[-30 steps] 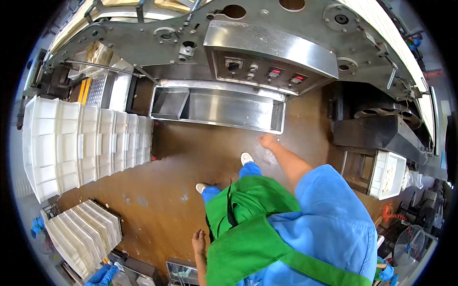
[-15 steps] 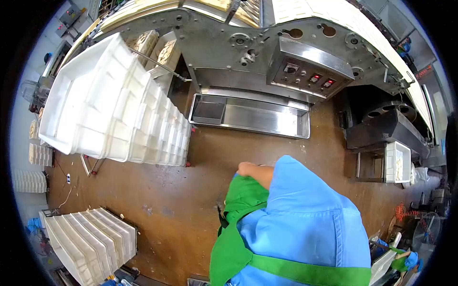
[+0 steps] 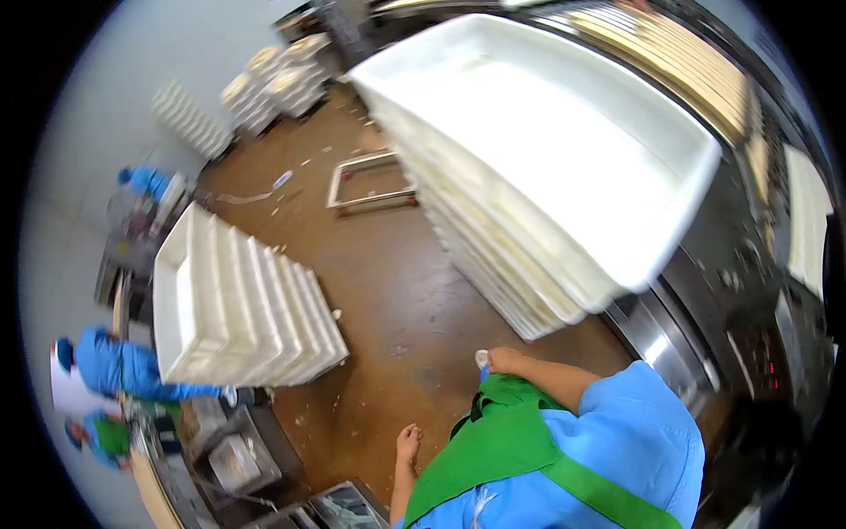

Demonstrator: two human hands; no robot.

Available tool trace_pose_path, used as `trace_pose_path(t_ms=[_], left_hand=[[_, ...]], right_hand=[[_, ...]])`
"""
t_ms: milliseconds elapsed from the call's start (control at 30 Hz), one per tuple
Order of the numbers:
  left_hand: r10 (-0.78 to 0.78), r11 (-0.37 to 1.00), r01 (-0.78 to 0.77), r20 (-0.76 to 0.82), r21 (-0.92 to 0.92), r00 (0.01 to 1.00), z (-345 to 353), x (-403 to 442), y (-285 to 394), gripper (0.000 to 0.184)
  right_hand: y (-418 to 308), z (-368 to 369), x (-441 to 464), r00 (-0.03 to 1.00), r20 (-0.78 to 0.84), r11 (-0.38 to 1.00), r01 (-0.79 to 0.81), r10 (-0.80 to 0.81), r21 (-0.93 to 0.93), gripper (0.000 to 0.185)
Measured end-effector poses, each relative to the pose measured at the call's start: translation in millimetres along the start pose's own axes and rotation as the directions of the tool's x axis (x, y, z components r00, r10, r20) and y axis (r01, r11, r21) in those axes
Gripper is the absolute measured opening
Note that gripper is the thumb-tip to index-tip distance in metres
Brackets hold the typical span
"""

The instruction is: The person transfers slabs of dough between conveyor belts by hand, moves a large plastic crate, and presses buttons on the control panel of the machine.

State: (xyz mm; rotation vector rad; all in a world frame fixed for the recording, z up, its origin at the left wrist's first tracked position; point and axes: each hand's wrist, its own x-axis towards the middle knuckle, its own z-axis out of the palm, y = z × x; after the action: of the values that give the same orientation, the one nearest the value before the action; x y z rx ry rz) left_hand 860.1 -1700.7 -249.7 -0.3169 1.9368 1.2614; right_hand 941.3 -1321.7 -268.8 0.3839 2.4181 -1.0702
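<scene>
My right hand [image 3: 506, 361] is in front of the green apron [image 3: 493, 441], its fingers curled in and no object showing in them. Just beyond it, apart from it, rises a tall stack of white plastic crates [image 3: 493, 247], the top crate open and bare inside. Low on my other side hangs my left hand [image 3: 408, 443] over the brown floor, fingers loosely closed, holding nothing that I can see. A second, shorter stack of white crates [image 3: 256, 309] stands to the left. Neither hand touches a crate.
A low wheeled frame [image 3: 374, 182] lies on the floor ahead. Metal machinery with a steel trough [image 3: 665, 339] runs along the right. Two people in blue [image 3: 115, 361] work at the left. More filled crates [image 3: 286, 84] stand by the far wall.
My view has swung left, so the tall crate stack now lies ahead and to the right. My left hand has come into view. My right hand stays by the apron.
</scene>
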Motion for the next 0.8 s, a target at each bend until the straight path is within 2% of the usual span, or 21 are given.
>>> trace_pose_path(t_ms=[67,100,167,233,267,300,333,400,433,567,600,733,767,800], left_hand=[[-0.076,0.996,0.078,-0.079,0.034,0.994,-30,20,7,0.028],[-0.078,0.997,0.079,-0.102,0.01,0.992,-47,28,6,0.028],[-0.044,0.994,0.038,-0.061,-0.103,0.997,-81,51,-10,0.021],[-0.148,0.958,0.115,-0.11,-0.264,0.983,-88,56,-32,0.022],[-0.195,0.942,0.149,-0.131,-0.3,0.972,-91,61,-31,0.022],[-0.241,0.932,0.188,-0.141,-0.311,0.96,-87,70,-24,0.022],[-0.281,0.927,0.229,-0.146,-0.296,0.949,-86,80,-17,0.022],[-0.3,0.936,0.261,-0.147,-0.237,0.943,-93,117,8,0.022],[-0.293,0.945,0.263,-0.142,-0.196,0.946,-100,137,25,0.022],[-0.198,0.98,0.195,-0.088,-0.041,0.976,-141,241,121,0.022],[-0.161,0.987,0.16,-0.069,-0.016,0.985,-153,272,154,0.022],[0.058,0.998,-0.058,0.006,0.016,0.998,-202,405,310,0.023],[0.088,0.996,-0.088,0.006,0.013,0.996,-206,436,350,0.023],[0.035,0.993,-0.032,-0.029,0.109,0.999,-211,468,393,0.021]], right_hand=[[-41,-33,56,1.0,0.025,0.998,0.02,-0.019,-0.059,0.037],[-66,-47,84,1.0,-0.012,0.999,0.024,-0.024,-0.021,0.038],[-114,-76,154,0.998,-0.045,0.999,0.034,-0.033,0.022,0.04],[-150,-98,206,0.998,-0.04,0.999,0.043,-0.042,0.019,0.041],[-166,-110,234,0.994,-0.026,0.994,0.111,-0.111,0.002,0.041],[-179,-128,262,0.983,-0.018,0.983,0.181,-0.182,-0.016,0.042],[-192,-146,286,0.983,-0.024,0.983,0.184,-0.184,-0.028,0.042],[-213,-176,331,0.98,0.068,0.975,0.196,-0.189,-0.108,0.042],[-218,-191,357,0.982,0.05,0.977,0.187,-0.183,-0.102,0.042],[-198,-255,428,0.999,0.046,0.996,-0.017,0.021,-0.083,0.041],[-193,-279,444,0.995,0.023,0.992,-0.098,0.099,-0.076,0.04],[-175,-358,494,0.972,-0.021,0.97,-0.234,0.233,-0.072,0.038],[-168,-377,505,0.968,-0.085,0.965,-0.245,0.238,-0.09,0.037],[-157,-396,516,0.959,-0.148,0.959,-0.26,0.243,-0.11,0.035]])
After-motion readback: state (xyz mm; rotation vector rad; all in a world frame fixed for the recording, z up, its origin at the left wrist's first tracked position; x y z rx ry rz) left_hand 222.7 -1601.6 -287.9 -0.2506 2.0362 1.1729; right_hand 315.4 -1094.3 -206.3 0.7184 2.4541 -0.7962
